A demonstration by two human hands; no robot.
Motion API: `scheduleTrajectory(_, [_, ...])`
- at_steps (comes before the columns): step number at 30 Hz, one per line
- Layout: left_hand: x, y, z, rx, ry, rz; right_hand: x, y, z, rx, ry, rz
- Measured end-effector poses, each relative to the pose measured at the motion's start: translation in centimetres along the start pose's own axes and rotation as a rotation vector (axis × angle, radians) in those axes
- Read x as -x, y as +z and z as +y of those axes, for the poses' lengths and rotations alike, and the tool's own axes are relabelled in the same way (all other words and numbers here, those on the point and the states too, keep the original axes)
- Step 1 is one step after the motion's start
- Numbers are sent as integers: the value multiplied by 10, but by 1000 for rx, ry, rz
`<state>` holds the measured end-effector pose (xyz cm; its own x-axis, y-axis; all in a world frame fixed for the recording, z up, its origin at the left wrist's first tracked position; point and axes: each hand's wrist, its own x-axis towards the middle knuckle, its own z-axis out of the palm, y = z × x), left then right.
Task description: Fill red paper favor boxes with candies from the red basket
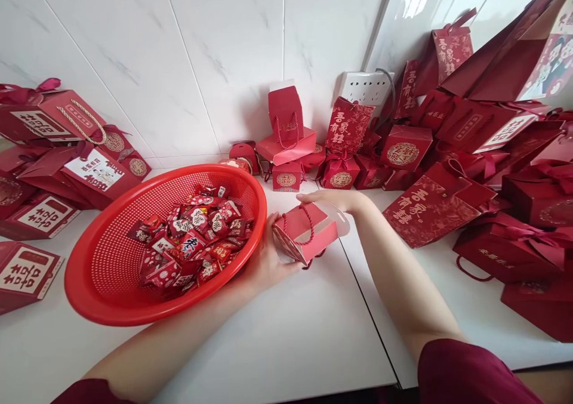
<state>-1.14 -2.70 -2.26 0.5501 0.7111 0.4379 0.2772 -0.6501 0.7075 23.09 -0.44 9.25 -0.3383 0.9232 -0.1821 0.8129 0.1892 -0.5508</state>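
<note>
A small red gift box (308, 231) with twisted rope handles is tilted over the white table, between both hands. Its flaps look open, and a pale rounded flap sticks out at the right. My left hand (267, 267) grips its left side, thumb along the near lower edge. From behind, my right hand (333, 200) holds the far side, with some fingers hidden by the box. Just left of it stands a red plastic basket (107, 255) with wrapped candies (192, 243) in red packets; its rim passes in front of my left wrist.
Stacked red gift boxes (40, 123) stand at the left. More boxes (286, 174) line the tiled wall, and a large pile of boxes and bags (483, 123) fills the right. A white power strip (364, 88) rests against the wall. A dark seam (369, 305) crosses the table.
</note>
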Motion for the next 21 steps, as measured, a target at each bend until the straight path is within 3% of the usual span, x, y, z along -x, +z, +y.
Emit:
scheduleTrajectory(2, [-2, 0, 4, 193, -55, -56, 13, -10, -3, -123, -73, 37])
scheduleTrajectory(5, [-4, -1, 9, 435, -97, -180, 37, -23, -19, -348, -218, 190])
scheduleTrajectory(8, [-5, -3, 9, 527, -111, -202, 55, -28, -40, -281, -298, 209])
scheduleTrajectory(12, [-4, -3, 8, 473, -117, -204, 58, -22, -57, 27, -243, 63])
scheduleTrajectory(15, [-3, -1, 8, 378, -147, -153, 54, -16, -59, 182, -159, 67])
scheduleTrajectory(21, [-4, 0, 8, 304, -152, -123, 52, -16, -61, 205, -29, 10])
